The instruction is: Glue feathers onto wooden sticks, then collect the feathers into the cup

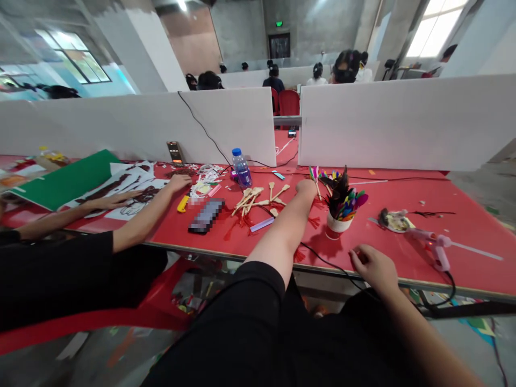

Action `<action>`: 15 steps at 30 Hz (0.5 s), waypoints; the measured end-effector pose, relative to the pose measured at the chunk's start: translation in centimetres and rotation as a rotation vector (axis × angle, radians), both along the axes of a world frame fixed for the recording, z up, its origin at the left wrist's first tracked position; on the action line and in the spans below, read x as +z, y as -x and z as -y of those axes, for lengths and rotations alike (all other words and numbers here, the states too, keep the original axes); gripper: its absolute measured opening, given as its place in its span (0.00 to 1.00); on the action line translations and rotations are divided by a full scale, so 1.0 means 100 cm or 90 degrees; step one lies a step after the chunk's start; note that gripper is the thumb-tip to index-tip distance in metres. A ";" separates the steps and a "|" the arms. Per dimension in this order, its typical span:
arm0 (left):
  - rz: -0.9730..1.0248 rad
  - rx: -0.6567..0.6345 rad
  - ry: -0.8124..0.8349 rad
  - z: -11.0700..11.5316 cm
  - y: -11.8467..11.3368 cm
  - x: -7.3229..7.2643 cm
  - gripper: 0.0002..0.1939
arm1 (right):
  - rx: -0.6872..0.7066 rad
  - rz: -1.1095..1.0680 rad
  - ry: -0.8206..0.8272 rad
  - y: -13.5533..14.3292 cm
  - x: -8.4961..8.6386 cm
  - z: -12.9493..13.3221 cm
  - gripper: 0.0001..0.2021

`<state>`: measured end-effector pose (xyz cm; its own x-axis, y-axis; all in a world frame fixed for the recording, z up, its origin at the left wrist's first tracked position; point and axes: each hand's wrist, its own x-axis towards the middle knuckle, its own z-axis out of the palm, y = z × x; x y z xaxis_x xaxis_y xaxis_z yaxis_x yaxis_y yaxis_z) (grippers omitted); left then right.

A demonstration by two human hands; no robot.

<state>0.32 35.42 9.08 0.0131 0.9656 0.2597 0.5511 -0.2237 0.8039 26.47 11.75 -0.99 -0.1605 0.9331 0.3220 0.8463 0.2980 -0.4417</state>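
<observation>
My left hand (pixel 307 188) reaches far across the red table beside a bunch of colourful feathers (pixel 314 173). Its fingers are turned away and hidden, so I cannot tell whether it grips anything. Just right of it stands a paper cup (pixel 336 224) filled with black feathers (pixel 338 191) and bright feathers (pixel 357 201). Near the front edge, my right hand (pixel 374 266) rests with curled fingers and nothing visible in them. To the left of my forearm lies a pile of small wooden paddle-shaped sticks (pixel 252 198) with red tassels (pixel 229 228).
A pink glue gun (pixel 437 247) lies at right beside a glue-smeared dish (pixel 395 220); its cable hangs over the edge. A blue-capped bottle (pixel 242 169), phone (pixel 206 215) and yellow cutter (pixel 183 203) are at left. A co-worker's hands (pixel 177 184) work on paper there. White partitions (pixel 403 123) stand behind.
</observation>
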 end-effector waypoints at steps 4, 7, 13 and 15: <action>-0.116 0.080 0.174 -0.004 0.023 0.014 0.23 | 0.004 0.004 -0.004 0.002 0.000 0.001 0.17; -0.155 0.100 0.220 0.010 0.050 0.016 0.14 | 0.005 0.010 -0.009 0.002 -0.001 0.001 0.17; -0.074 0.061 0.209 0.109 0.085 0.004 0.12 | -0.011 -0.002 -0.016 0.000 -0.001 0.000 0.18; -0.020 0.038 0.184 0.162 0.087 -0.005 0.12 | -0.011 -0.047 -0.016 0.002 0.001 0.001 0.19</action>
